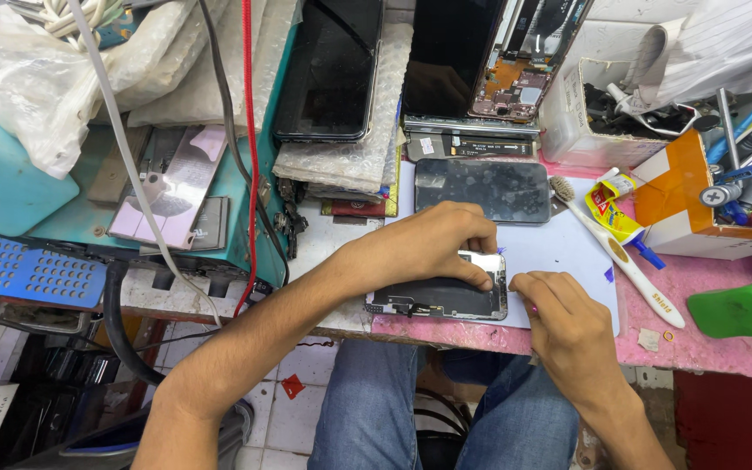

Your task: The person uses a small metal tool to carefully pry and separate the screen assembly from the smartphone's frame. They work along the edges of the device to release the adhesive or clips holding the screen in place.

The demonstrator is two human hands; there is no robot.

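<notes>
Toothbrush (617,254), glue tube (610,209), green bottle (740,311) nr right hand (567,326)

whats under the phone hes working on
The phone lies on a white sheet over the pink table. The left hand covers its top edge, so what lies beneath there is hidden.

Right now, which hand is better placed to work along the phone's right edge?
Right. The right hand sits at that edge of the phone with something small and pink pinched in its fingers, while the left hand presses down on top, steadying it.
</notes>
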